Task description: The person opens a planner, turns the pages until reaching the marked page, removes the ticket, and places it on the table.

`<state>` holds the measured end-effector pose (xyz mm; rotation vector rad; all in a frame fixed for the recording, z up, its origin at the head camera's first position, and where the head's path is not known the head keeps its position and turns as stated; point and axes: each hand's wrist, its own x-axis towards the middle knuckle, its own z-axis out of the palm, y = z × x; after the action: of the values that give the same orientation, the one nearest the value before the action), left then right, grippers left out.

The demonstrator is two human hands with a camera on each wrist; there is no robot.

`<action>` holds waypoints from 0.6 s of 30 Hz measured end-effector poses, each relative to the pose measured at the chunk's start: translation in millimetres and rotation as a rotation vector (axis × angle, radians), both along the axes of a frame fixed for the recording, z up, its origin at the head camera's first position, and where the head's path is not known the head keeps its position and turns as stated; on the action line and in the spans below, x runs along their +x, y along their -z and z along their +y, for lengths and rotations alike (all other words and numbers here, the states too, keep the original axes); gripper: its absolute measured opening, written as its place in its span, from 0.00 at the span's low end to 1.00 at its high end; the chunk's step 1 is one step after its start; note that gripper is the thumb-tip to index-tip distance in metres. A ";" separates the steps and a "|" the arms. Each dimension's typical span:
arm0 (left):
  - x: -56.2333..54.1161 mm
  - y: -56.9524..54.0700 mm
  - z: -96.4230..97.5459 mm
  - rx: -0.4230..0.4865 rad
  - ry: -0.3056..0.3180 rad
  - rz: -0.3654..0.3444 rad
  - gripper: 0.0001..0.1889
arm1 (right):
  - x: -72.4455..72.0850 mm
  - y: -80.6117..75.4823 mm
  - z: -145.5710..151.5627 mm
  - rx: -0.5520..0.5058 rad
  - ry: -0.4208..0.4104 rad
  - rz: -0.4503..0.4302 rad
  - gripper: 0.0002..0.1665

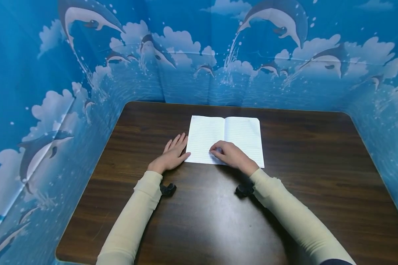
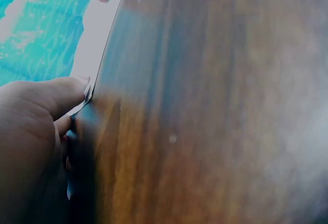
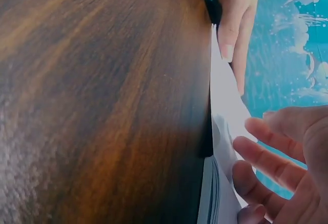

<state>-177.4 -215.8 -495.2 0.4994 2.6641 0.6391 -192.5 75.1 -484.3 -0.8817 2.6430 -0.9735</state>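
An open lined notebook [image 1: 242, 136] lies on the brown table, its two white pages facing up. My left hand [image 1: 170, 156] rests at the notebook's left side, fingers extended, with the thumb at the lower left corner. In the left wrist view, that thumb lies over the edge of the white page [image 2: 95, 39]. My right hand [image 1: 233, 156] is over the lower middle of the notebook, near the fold. Its fingers [image 3: 277, 162] are loosely bent close to the page in the right wrist view, and nothing shows between them and the thumb.
The dark wood-grain table [image 1: 305, 176] has rounded corners. A blue curtain [image 1: 185, 84] printed with dolphins and clouds hangs along the back and sides. A black wrist device [image 1: 168, 190] sits at the left cuff and another device [image 1: 244, 190] at the right cuff.
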 end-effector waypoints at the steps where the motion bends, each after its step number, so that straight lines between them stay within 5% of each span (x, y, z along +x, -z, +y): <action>1: 0.0 -0.4 0.9 -0.006 0.002 0.005 0.41 | -0.9 -1.0 1.9 -0.004 -0.009 -0.003 0.16; 5: 0.5 -2.2 3.6 -0.028 0.002 0.013 0.41 | -5.5 -18.6 16.7 -0.019 0.020 -0.035 0.17; 9: -0.4 -1.5 3.7 -0.037 0.003 0.016 0.41 | -20.7 -26.8 53.2 -0.054 0.179 -0.016 0.20; 14: -2.2 2.9 1.2 -0.013 0.007 0.004 0.41 | -35.1 -20.4 104.7 -0.020 0.422 0.024 0.19; 18: -1.6 5.8 -0.2 0.015 0.012 -0.004 0.41 | -40.0 -9.7 130.0 0.074 0.488 -0.036 0.26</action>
<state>-179.0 -216.0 -501.0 0.5174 2.6520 0.6567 -232.6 205.1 -474.7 -0.1952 2.9007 -0.9616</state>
